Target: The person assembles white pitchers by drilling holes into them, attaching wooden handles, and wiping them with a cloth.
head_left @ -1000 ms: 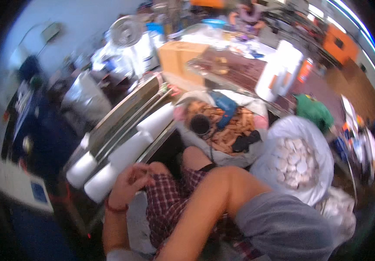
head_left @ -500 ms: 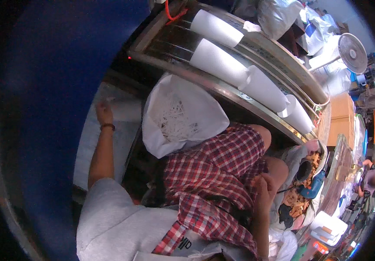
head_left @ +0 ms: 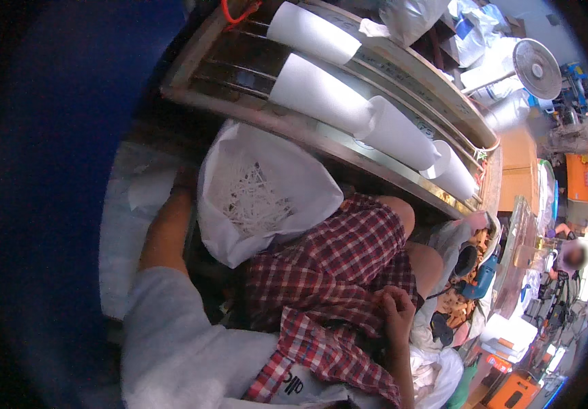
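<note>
grip: left hand (head_left: 185,178) in shadow at the left rim of an open bag (head_left: 301,162), its closure cannot be told; right hand (head_left: 395,307) over plaid shorts (head_left: 328,252), fingers curled inward, contents cannot be told. rack (head_left: 239,114) spans the upper view. pale board (head_left: 120,238) lies below the rack's left corner. bag sits below the rack's near edge. four rolls (head_left: 321,95) lie along the rack. white piece (head_left: 149,189) near the board's upper edge, beside left hand. thin strips (head_left: 256,201) inside bag.

The left hand (head_left: 185,178) is obscured by shadow beside the white bag (head_left: 301,184); its grip cannot be made out.
</note>
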The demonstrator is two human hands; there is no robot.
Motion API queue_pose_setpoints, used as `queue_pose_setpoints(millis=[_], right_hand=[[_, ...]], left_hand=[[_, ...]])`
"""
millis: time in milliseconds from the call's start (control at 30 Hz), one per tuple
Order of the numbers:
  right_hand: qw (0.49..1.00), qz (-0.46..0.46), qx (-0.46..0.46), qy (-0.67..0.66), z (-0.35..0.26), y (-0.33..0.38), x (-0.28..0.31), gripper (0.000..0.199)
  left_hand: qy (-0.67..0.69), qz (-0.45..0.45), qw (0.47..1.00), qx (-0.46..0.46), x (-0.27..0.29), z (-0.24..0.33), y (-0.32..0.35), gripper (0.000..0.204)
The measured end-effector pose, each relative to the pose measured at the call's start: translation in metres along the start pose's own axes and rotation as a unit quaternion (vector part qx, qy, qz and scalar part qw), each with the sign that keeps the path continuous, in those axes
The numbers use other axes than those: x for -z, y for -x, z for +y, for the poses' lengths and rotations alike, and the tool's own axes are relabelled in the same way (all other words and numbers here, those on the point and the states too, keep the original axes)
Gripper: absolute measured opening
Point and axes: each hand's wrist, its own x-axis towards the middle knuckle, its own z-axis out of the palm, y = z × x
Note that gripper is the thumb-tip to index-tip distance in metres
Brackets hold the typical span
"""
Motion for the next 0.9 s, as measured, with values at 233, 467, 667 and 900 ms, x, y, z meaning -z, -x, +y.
queue_pose_setpoints(millis=[233, 467, 667, 900], right_hand=[[0.999, -0.02, -0.01, -0.042, -0.001, -0.012, 0.0, 0.014], [0.991, -0.093, 0.094, -0.034, 0.002, -0.035, 0.002, 0.015], [0.981, -0.11, 0.13, -0.088, 0.002, -0.04, 0.006, 0.016], [0.969, -0.108, 0.148, -0.169, 0.01, -0.043, 0.011, 0.016]], left_hand=[[-0.036, -0.033, 0.997, 0.051, 0.013, -0.046, 0.015, 0.042], [0.23, 0.07, 0.941, 0.24, 0.016, -0.092, 0.096, 0.033], [0.436, 0.32, 0.803, 0.249, 0.009, -0.08, 0.176, 0.032], [0.275, 0.404, 0.872, 0.013, 0.308, 0.035, 0.241, 0.016]])
